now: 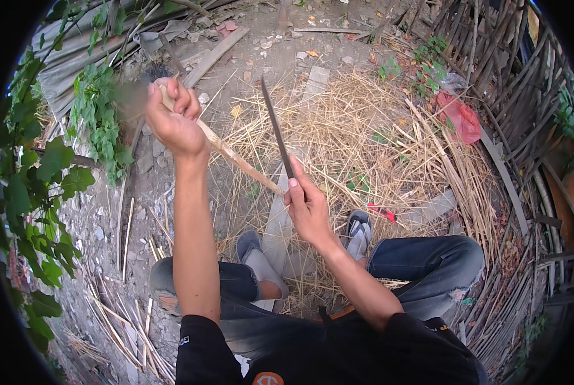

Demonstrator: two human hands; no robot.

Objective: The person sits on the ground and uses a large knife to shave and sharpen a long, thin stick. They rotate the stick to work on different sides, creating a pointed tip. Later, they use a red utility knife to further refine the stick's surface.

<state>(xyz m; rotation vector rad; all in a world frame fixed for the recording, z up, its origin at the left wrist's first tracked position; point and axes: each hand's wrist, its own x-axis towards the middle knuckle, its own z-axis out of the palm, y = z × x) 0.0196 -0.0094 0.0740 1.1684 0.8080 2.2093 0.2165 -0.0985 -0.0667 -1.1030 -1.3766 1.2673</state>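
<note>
My left hand (pixel 176 122) is raised at the left, its fingers wrapped round one end of a pale wooden stick (pixel 240 160). From there the stick slants down to the right, and its lower end meets my right hand (pixel 307 206). That hand is closed on a knife with a long, narrow dark blade (pixel 275 128), tip pointing away from me. The knife's handle is hidden in my fingers. Whether the right fingers also touch the stick, I cannot tell. A red box cutter (pixel 382 212) lies on the ground near my right foot.
Straw-like shavings (pixel 357 128) cover the ground ahead, around a narrow board (pixel 279 218). Long split strips (pixel 444 160) lie at the right, beside a red plastic bag (pixel 459 117) and a stick fence (pixel 524 90). Leafy plants (pixel 49 167) hang at the left.
</note>
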